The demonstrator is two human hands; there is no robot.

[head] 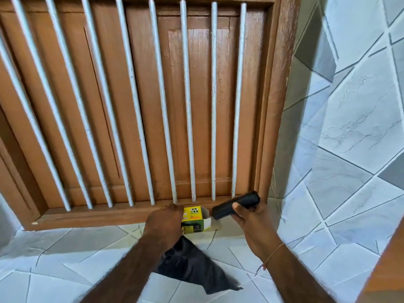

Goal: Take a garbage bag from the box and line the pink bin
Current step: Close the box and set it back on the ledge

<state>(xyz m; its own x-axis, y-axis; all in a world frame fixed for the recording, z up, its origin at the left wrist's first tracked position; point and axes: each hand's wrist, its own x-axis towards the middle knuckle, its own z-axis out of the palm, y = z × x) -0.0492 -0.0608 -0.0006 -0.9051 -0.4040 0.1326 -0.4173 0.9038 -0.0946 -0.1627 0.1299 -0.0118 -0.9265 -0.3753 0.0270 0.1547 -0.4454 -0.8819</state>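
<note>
A small yellow and green box (197, 218) of garbage bags stands open on the tiled sill, right under the barred window. My left hand (164, 224) rests against the box's left side and pinches a loose black garbage bag (192, 267), which hangs down below my wrist. My right hand (248, 217) holds a black roll of garbage bags (235, 205) just right of the box, tilted up to the right. The pink bin is not in view.
A brown wooden window (131, 106) with several white vertical bars fills the view above the sill. A grey-white tiled wall (349, 127) rises on the right. A brown wooden edge (391, 270) shows at the lower right corner.
</note>
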